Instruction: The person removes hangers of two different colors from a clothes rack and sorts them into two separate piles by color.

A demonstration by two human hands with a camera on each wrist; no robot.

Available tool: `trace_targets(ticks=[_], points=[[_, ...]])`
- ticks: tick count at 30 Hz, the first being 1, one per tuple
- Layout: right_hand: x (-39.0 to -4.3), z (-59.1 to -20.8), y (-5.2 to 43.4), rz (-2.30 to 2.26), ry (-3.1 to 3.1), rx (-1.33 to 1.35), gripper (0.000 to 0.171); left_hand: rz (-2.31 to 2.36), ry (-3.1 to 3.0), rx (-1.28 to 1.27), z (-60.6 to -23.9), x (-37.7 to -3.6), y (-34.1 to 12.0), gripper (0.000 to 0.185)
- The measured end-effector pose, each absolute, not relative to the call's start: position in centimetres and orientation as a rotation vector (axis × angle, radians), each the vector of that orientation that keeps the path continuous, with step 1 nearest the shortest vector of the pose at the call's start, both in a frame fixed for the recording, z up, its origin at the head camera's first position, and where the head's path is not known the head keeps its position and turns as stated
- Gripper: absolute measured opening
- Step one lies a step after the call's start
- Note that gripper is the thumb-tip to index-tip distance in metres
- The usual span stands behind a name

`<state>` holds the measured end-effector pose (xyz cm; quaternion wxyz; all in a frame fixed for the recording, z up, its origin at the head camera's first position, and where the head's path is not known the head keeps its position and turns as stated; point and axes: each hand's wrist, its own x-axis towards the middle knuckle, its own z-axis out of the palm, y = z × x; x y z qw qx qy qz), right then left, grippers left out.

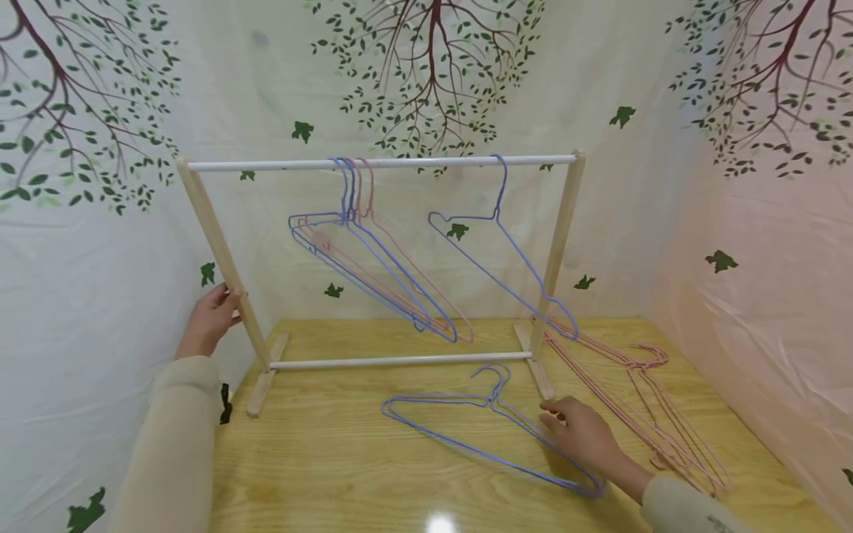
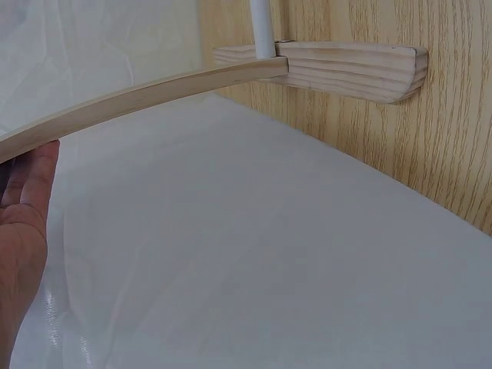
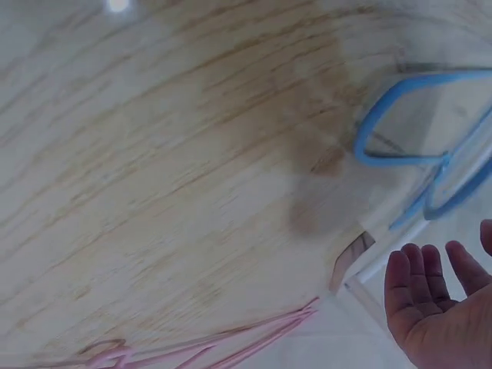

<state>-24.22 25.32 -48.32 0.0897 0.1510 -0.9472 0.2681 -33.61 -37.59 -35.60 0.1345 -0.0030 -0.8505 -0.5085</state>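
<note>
A wooden clothes rack (image 1: 393, 162) with white bars stands on the table. My left hand (image 1: 209, 320) holds its left post (image 2: 146, 94), the fingers lying against the wood in the left wrist view. From the top bar hang several blue and pink hangers (image 1: 400, 259) bunched left of centre, and one blue hanger (image 1: 500, 216) apart near the right post. My right hand (image 1: 583, 433), fingers loosely bent and holding nothing, hovers by the blue hangers (image 1: 466, 446) lying on the table. In the right wrist view it is beside a blue hanger (image 3: 377, 115).
Several pink hangers (image 1: 640, 400) lie in an overlapping pile at the right of the table (image 1: 320, 474). The rack's right foot (image 1: 541, 379) lies between them and the blue ones. A pale sheet printed with trees (image 1: 253, 89) closes off the back and sides.
</note>
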Motion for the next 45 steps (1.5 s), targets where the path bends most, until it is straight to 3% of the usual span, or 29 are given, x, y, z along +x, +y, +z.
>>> trace_targets(ticks=[6, 14, 28, 34, 45], points=[[-25.2, -46.3, 27.0, 0.866, -2.714, 0.344, 0.028, -1.485, -2.446, -0.027, -35.6, -33.4, -37.5, 0.055], [-27.1, -39.9, 28.1, 0.949, -2.532, 0.222, 0.038, -1.488, -2.425, -0.034, -35.7, -33.3, -37.6, 0.054], [-30.8, -29.0, 21.2, 0.89, -2.4, 0.278, 0.052, -1.506, -2.45, 0.022, -35.6, -33.0, -37.9, 0.058], [-32.2, -27.9, 19.5, 0.822, -2.48, 0.202, 0.051, -1.501, -2.421, 0.018, -35.8, -33.0, -37.6, 0.055], [-33.8, -29.3, 19.7, 0.88, -2.259, 0.26, 0.022, -1.51, -2.432, 0.018, -35.8, -33.4, -37.5, 0.056]])
